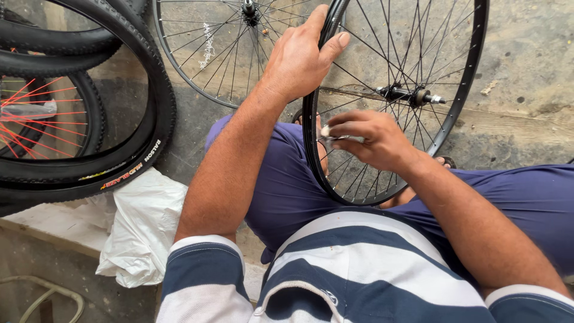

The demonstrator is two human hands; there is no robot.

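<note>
Gripping the rim [311, 128], left hand [301, 58] curled over it; right hand [368, 139] pinched a small tool [332, 135] at the spokes [359, 173].

Rough grey concrete floor [526, 54], stained and cracked, lies in flat daylight. Black tyres [143, 131] lean stacked at the left, one wheel behind them showing red spokes [36, 119]. A crumpled white plastic sheet [143, 227] lies on a pale ledge [48, 227] below.
</note>
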